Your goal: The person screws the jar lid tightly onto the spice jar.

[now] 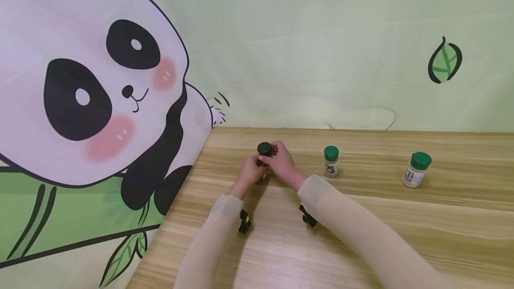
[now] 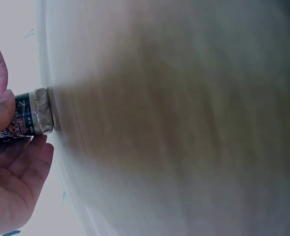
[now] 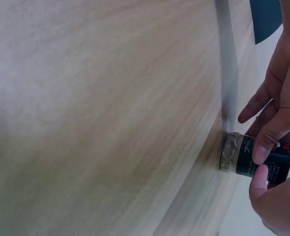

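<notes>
A small spice jar with a black lid (image 1: pixel 264 148) and a dark printed label stands on the wooden table, held between both hands. My left hand (image 1: pixel 251 171) grips its body from the left; in the left wrist view the thumb lies across the label (image 2: pixel 22 117) and the fingers go round behind. From the right, my right hand (image 1: pixel 282 163) holds the same jar near the lid, its thumb across the front. The clear base (image 3: pixel 230 152) shows in the right wrist view, at the table surface. Fingers hide much of the jar's middle.
Two green-lidded spice jars stand to the right, a nearer one (image 1: pixel 331 161) and a farther one (image 1: pixel 416 169). Behind the table (image 1: pixel 273 249) hangs a pale green cloth (image 1: pixel 321 57) with a panda (image 1: pixel 132 155) printed at its left.
</notes>
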`<state>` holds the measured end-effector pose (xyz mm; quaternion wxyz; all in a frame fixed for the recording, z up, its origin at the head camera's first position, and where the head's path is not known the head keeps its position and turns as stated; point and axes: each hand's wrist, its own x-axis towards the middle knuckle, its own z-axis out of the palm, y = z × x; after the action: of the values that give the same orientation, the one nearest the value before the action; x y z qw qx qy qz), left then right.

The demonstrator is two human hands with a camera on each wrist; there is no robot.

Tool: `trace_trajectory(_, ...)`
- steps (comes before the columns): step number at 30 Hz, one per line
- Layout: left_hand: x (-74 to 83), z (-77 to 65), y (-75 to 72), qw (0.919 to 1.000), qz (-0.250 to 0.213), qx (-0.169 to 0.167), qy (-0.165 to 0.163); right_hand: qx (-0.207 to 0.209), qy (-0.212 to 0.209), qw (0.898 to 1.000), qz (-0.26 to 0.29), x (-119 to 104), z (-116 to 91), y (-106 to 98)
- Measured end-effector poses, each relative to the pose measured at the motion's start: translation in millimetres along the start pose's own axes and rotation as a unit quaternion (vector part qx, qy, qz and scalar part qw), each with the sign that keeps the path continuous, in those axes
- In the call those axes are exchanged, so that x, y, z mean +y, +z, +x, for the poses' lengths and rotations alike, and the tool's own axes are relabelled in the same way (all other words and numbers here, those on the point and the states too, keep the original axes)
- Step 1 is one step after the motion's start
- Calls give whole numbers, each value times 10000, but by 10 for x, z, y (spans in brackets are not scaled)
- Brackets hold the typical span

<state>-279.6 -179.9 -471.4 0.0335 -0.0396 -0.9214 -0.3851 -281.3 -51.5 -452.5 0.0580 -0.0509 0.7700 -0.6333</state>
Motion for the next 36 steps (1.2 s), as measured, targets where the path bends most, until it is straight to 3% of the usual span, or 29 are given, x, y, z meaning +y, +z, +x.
trace_trajectory(9,-17,9,16,10000,35,82,18,-20,72,9999,99,-11,-9,-5)
trace_trajectory(13,-25,9,17,9999,75,81,42,-331,131,9993,92,-23,13,-59)
trace_trajectory(17,-12,-4,4,9999,-74,-55,-61,-932,93,9952,-276,-73,76,-168)
trace_trajectory(21,6,-3,-6,9996,-145,-185,-151,-1613,148,9843,-699,-172,149,-295)
trace_trajectory(26,17,0,-13,9997,-77,-222,-90,-2228,548,9705,-747,-265,236,-397)
trace_trajectory(31,15,-10,-9,9996,-171,-204,3,-2497,751,9636,-585,-271,294,-422)
trace_trajectory(36,10,-18,-16,9997,-185,-180,1,-2430,670,9655,-657,-262,291,-405)
